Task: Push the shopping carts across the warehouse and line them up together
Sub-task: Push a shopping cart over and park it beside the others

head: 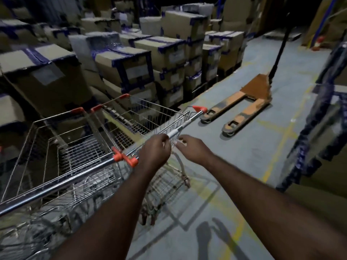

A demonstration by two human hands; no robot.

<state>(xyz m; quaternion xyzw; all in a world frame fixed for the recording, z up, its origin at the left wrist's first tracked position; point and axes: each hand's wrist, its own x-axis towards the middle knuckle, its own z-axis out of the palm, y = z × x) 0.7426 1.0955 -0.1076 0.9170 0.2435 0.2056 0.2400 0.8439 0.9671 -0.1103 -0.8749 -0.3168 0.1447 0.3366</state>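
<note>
2 wire shopping carts (62,139) stand side by side against stacked cartons (131,70), nearly touching. The left hand (155,152) is wrapped round the right cart's (142,119) handle (185,123) near its orange end clip (132,161); the right hand (193,149) sits just beside the same bar, fingers half curled, contact too blurred to tell. The frame looks light, stiff and free-rolling, so hands spread wide on the bar should steer it clear of the pallet jack (244,106).
</note>
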